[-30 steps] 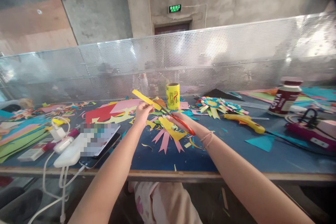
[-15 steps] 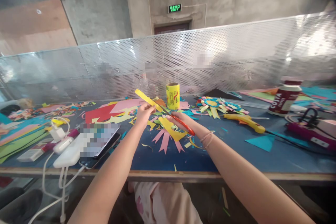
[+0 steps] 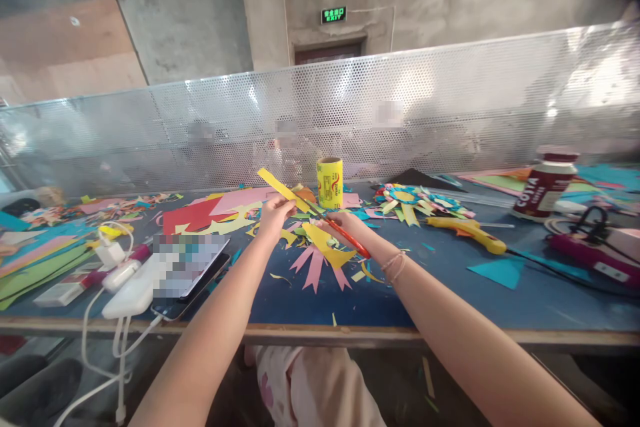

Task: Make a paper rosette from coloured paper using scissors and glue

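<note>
My left hand (image 3: 277,215) pinches a yellow paper strip (image 3: 273,181) that slants up to the left. Orange-handled scissors (image 3: 349,238) are gripped in my right hand (image 3: 345,223), their blades (image 3: 314,208) pointing left at the strip's lower end. Whether the blades have paper between them I cannot make out. Below the hands lie a larger yellow paper piece (image 3: 327,247) and pink paper ribbons with notched ends (image 3: 311,265). Just behind stands a yellow tape roll (image 3: 329,181).
At left are a phone (image 3: 213,263), a white power bank (image 3: 131,290) with cables, and stacked coloured paper (image 3: 45,260). To the right lie a yellow glue gun (image 3: 467,230), paper rosettes (image 3: 405,197) and a dark red bottle (image 3: 544,187). A perforated metal screen (image 3: 425,107) borders the back.
The scissor handles look closer together than before. Both hands and the yellow strip stay almost in the same place.
</note>
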{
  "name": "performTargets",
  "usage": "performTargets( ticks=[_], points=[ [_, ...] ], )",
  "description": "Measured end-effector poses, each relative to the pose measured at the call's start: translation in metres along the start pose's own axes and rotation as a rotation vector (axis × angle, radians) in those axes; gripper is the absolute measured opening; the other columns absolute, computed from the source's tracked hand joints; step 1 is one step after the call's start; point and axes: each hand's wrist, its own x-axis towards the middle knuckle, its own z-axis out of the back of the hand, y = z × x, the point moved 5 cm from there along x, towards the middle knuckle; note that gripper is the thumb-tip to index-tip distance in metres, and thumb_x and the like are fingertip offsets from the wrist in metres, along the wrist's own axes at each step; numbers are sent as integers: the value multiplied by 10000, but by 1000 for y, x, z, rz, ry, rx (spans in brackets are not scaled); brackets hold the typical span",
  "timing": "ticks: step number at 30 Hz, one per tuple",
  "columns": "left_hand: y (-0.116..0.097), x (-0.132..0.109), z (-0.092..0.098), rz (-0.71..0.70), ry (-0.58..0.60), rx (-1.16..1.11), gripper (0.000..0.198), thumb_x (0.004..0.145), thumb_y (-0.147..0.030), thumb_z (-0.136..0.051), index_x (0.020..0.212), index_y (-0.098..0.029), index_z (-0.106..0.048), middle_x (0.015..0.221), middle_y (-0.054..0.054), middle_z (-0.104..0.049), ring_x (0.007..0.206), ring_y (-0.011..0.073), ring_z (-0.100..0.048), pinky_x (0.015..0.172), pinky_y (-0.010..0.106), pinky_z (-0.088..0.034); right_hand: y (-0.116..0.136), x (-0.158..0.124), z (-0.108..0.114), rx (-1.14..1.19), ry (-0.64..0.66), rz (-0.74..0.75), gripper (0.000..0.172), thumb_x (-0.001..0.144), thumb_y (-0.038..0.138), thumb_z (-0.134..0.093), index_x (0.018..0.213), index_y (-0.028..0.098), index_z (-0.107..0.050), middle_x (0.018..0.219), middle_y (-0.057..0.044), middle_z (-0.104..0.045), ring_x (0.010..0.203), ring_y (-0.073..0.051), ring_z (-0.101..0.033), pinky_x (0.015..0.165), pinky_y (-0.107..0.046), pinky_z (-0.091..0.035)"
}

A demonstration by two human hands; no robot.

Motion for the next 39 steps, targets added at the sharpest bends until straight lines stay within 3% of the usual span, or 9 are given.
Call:
performTargets(
  ticks=[6,13,24,28,32,36,39],
  points=[
    [2,1,0,4,9,4,240,513,-277,-771,645,-133,-632,573,-7,-603,538,99,-547,618,261,-468,7,-3,3,5,9,1,435,794,571,-479,594,184,-475,514,23,-420,461,-93,-406,438,-234,-298],
    [4,0,-3,37,42,7,232,521,-248,-754,698,-130,-661,631,9,-632,569,96,-555,616,241,-464,21,-11,8,127,30,103,440,827,578,-430,671,175,-510,568,16,-453,514,-97,-395,498,-252,-342],
    [9,1,-2,19,74,47,171,562,-238,-730,679,-138,-657,618,15,-621,564,101,-546,610,246,-461,15,-8,6,22,27,-23,462,810,594,-438,588,189,-459,534,12,-446,495,-104,-408,485,-249,-327],
    [6,1,-2,34,58,38,207,540,-237,-743,704,-135,-667,636,15,-636,565,99,-554,617,247,-468,-1,1,23,-75,-72,-106,428,830,553,-441,662,175,-548,595,-24,-552,563,-139,-523,512,-238,-365],
    [5,3,3,64,14,27,201,533,-225,-747,685,-136,-649,592,-6,-612,525,82,-532,588,233,-462,-37,5,51,-387,-169,-283,338,837,435,-483,847,138,-643,793,-115,-671,786,-220,-628,645,-262,-420],
    [9,6,11,100,-40,56,173,561,-209,-732,670,-139,-617,597,-9,-601,532,87,-551,582,234,-474,-73,-3,61,-621,-61,-465,289,823,246,-475,966,60,-643,917,-202,-678,862,-264,-646,664,-293,-435],
    [16,9,15,145,-28,92,153,595,-185,-705,699,-144,-600,667,19,-642,586,115,-610,627,262,-507,-82,-11,61,-653,-2,-506,256,776,132,-485,947,59,-659,945,-219,-678,869,-280,-649,675,-315,-438]
  ],
)
